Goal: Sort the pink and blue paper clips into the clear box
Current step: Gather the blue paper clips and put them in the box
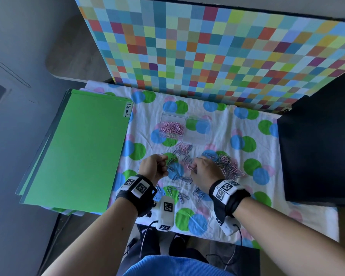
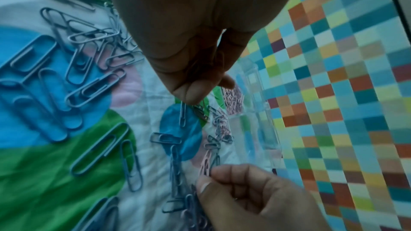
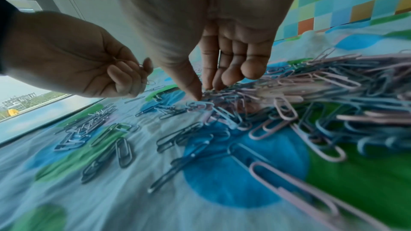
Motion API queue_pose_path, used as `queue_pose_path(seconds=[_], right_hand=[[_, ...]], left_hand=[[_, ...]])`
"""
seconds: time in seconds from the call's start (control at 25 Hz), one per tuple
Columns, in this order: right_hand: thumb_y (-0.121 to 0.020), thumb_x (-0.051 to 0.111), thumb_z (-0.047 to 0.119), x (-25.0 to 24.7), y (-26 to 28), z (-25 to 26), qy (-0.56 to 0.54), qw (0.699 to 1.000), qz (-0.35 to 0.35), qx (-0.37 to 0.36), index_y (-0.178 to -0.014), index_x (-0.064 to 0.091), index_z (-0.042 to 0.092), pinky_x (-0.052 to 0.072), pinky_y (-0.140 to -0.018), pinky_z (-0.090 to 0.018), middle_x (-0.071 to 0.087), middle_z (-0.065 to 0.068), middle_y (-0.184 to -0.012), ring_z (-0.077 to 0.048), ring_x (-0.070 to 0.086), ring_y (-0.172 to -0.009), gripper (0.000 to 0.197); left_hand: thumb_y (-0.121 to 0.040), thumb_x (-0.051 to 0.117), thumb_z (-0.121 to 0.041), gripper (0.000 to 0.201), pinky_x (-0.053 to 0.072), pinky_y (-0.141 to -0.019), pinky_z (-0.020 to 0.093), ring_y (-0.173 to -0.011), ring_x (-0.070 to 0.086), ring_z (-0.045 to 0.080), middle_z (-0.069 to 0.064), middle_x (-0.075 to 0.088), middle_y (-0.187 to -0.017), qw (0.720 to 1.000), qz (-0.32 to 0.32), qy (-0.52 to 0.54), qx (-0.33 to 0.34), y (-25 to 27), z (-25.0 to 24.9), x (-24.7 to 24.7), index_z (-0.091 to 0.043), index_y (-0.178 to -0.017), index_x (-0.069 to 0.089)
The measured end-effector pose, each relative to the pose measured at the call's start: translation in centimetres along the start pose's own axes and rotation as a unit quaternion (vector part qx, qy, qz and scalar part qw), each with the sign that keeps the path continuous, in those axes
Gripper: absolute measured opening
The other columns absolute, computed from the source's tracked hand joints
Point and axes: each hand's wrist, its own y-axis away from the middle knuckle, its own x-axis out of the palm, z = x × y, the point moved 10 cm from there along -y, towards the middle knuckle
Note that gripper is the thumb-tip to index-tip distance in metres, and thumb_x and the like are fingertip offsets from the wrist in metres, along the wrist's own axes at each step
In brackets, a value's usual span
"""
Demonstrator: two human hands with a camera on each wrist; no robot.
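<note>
2 hands work: left hand (image 1: 154, 166) curled, pinching paper clips (image 2: 182, 117); right hand (image 1: 204, 169) pinching into 1 mixed pile (image 1: 228, 166); 1 clear box (image 1: 184, 127), 2 compartments.

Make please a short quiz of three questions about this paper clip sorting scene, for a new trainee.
1. True or false: the left compartment of the clear box holds pink clips.
2. What word is on the green folder label?
3. Which hand reaches into the mixed pile? A) left hand B) right hand

Key: 1 true; 2 Permits; 3 B
</note>
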Motion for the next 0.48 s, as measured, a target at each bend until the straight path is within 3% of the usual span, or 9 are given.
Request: queue_pose_path(seconds=[0.12,0.28,0.36,0.48], right_hand=[[-0.087,0.055,0.013,0.1,-0.1,-0.5,-0.001,1.0,-0.009,0.014,-0.077,0.057,0.011,0.046,-0.064,-0.027,0.058,-0.003,-0.089,-0.019,0.055,-0.075,0.01],[-0.086,0.057,0.01,-0.5,-0.6,-1.2,-0.093,0.994,-0.022,0.045,-0.082,0.06,0.008,0.051,-0.068,-0.03,0.063,-0.006,-0.083,-0.02,0.059,-0.075,0.006],[-0.085,0.056,0.006,-0.9,-0.7,-1.3,-0.144,0.988,-0.024,0.053,-0.091,0.059,0.01,0.049,-0.067,-0.026,0.062,-0.004,-0.078,-0.02,0.058,-0.072,0.008],[-0.085,0.053,0.004,0.0,-0.8,-0.1,-0.13,0.99,0.036,0.033,-0.112,0.054,0.015,0.045,-0.067,-0.025,0.059,-0.002,-0.081,-0.019,0.058,-0.073,0.03]], left_hand=[[-0.082,0.034,-0.002,0.021,0.028,-0.049,0.025,-0.048,0.031,0.016,-0.001,0.029,-0.047,0.999,-0.005,0.03,-0.027,0.6,0.5,0.2,-0.009,-0.067,0.046],[-0.083,0.036,-0.001,0.022,0.031,-0.048,0.026,-0.047,0.036,0.017,-0.002,0.033,-0.043,1.0,0.001,-0.005,-0.002,1.0,0.0,0.6,-0.007,-0.065,0.047],[-0.083,0.035,-0.001,0.022,0.026,-0.048,0.025,-0.045,0.03,0.015,-0.002,0.03,-0.044,1.0,0.008,0.008,0.003,1.0,-0.1,0.7,-0.01,-0.064,0.043],[-0.082,0.033,-0.004,0.021,0.013,-0.046,0.022,-0.041,0.017,0.01,-0.006,0.022,-0.046,1.0,0.024,-0.008,-0.005,1.1,0.0,0.9,-0.013,-0.064,0.039]])
